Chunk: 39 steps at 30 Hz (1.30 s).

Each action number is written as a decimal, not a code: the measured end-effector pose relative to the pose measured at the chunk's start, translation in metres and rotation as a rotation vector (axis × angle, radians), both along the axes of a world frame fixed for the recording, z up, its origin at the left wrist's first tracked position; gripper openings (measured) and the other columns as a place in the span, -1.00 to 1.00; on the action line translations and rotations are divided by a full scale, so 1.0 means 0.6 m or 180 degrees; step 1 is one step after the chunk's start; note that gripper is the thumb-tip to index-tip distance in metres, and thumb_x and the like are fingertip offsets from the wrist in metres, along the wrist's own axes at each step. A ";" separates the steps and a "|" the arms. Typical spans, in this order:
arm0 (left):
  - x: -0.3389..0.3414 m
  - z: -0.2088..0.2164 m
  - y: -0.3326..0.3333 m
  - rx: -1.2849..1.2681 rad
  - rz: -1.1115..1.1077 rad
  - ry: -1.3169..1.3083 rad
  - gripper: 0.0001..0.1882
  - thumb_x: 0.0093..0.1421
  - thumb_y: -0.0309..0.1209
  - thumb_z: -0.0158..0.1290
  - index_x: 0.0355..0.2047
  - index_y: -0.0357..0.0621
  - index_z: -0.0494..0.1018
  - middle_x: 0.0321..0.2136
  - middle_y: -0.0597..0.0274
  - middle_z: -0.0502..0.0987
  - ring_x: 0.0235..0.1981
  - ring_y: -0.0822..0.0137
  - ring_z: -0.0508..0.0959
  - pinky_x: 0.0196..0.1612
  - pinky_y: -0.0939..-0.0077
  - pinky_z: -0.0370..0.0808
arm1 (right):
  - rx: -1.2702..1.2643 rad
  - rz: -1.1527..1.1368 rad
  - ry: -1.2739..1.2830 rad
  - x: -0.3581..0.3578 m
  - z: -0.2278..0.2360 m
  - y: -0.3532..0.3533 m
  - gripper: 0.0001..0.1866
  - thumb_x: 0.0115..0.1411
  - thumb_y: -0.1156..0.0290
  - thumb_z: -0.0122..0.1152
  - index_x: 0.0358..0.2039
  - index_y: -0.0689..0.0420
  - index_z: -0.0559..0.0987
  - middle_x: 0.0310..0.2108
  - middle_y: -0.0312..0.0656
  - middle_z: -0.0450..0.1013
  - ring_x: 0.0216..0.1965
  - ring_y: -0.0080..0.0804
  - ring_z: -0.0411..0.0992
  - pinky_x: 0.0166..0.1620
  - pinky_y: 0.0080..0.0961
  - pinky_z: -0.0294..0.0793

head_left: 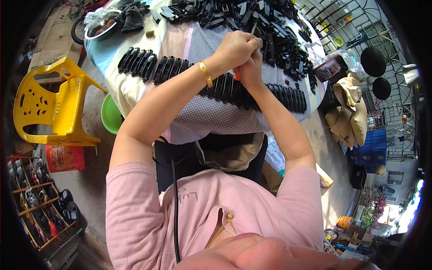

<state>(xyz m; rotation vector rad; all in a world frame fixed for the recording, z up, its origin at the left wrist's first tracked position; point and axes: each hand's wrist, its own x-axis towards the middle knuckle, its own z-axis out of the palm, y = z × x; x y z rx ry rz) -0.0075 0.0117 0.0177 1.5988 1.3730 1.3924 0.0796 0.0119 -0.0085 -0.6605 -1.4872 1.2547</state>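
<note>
My two hands are together over the table, close to the heap of black parts. My left hand [237, 47], on the arm with the gold bracelet [205, 74], is closed; what its fingers hold is hidden. Just below it, my right hand [252, 68] is closed round a tool with an orange handle [237, 76], which looks like a screwdriver. A thin metal shaft [254, 28] sticks out beyond the fingers. Under my wrists, curved black plastic pieces [164, 69] stand side by side in a long row across the cloth. Loose black and grey pieces [216, 13] are heaped at the far side.
A patterned cloth [198, 119] covers the table. A white basin [103, 29] stands at the far left, a phone [331, 67] at the right edge. Left of the table are a yellow plastic chair [58, 105] and a green tub [110, 114]. A black cable [175, 207] hangs before me.
</note>
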 end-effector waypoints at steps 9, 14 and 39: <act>-0.032 -0.015 -0.009 0.0168 -0.0145 -0.0139 -0.69 0.08 -0.31 -0.10 -0.36 -0.24 0.55 -0.46 0.06 0.58 -0.42 0.33 0.57 -0.30 0.54 0.45 | -0.0012 -0.0075 0.0313 -0.030 -0.025 0.005 -0.78 0.14 0.33 -0.07 -0.54 0.21 0.38 -0.73 -0.31 0.31 -0.77 -0.63 0.26 -0.73 -0.71 0.17; -0.014 0.005 -0.010 0.0050 0.0002 0.0578 -0.70 0.05 -0.33 -0.12 -0.36 -0.19 0.56 -0.49 0.07 0.57 -0.47 0.32 0.56 -0.38 0.51 0.47 | -0.0012 -0.0166 0.0392 -0.025 -0.009 -0.006 -0.75 0.11 0.34 -0.06 -0.62 0.22 0.38 -0.79 -0.32 0.28 -0.82 -0.61 0.23 -0.77 -0.70 0.13; -0.082 -0.009 -0.011 0.0103 0.0207 -0.0413 -0.72 0.04 -0.26 -0.02 -0.57 -0.24 0.51 -0.65 0.00 0.50 -0.60 0.22 0.54 -0.55 0.43 0.44 | -0.0063 0.0451 -0.0061 -0.079 -0.006 0.011 -0.74 0.16 0.32 -0.08 -0.58 0.21 0.40 -0.76 -0.33 0.31 -0.79 -0.64 0.26 -0.73 -0.72 0.19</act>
